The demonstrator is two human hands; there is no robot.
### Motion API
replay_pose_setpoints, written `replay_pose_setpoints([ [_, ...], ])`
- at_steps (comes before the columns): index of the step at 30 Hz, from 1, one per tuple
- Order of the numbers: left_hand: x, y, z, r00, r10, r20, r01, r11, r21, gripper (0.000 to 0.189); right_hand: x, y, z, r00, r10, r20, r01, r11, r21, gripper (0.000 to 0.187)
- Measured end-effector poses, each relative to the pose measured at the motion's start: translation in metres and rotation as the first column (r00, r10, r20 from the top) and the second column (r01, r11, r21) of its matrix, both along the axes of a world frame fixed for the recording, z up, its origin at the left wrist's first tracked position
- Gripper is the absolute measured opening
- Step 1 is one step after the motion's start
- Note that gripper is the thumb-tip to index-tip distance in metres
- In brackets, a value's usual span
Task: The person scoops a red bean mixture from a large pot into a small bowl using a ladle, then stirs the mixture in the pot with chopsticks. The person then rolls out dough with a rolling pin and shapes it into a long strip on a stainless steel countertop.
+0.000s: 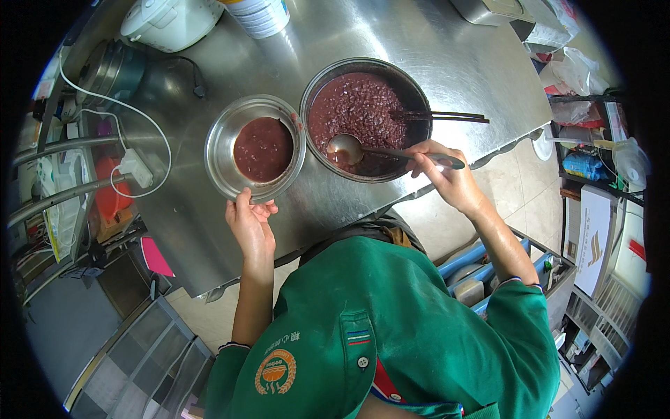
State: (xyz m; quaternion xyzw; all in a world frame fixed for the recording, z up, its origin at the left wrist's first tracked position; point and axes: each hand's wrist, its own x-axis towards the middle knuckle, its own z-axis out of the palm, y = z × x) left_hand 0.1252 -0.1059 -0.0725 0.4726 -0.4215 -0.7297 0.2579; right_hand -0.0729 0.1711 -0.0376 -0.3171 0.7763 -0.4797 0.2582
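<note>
My left hand [252, 220] grips the near rim of a steel bowl [220, 152], thumb on top of the edge. Dark red liquid with small bits [263, 149] lies in the bowl's bottom. In my right hand [442, 170] is the handle of a metal ladle [346, 149], whose round head rests in the near left part of a large metal pot [335, 171]. That pot holds a thick, dark red bean-like mixture [366, 107], thinner along the near side. A pair of dark chopsticks [450, 116] leans over the pot's right rim, tips in the mixture. Bowl and pot stand side by side, rims very close.
Both vessels stand on a stainless steel table [209, 230]. At the back left are a white rice cooker [170, 23], a can [260, 15] and a dark plug [199, 91]. A white power strip [137, 167] with cables hangs at the left. A metal container [487, 10] sits back right.
</note>
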Motion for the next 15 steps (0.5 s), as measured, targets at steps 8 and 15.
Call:
replay_pose_setpoints([
  [8,0.000,0.000,-0.003,1.000,-0.014,-0.004,0.014,1.000,0.009,0.015,0.003,0.005,-0.005,0.998,-0.036,0.051,0.037,0.999,-0.003,0.023],
  [15,-0.001,0.001,-0.001,1.000,-0.014,-0.006,0.014,1.000,0.010,0.016,0.005,0.008,-0.018,0.931,-0.201,0.306,0.264,0.948,-0.180,0.029],
])
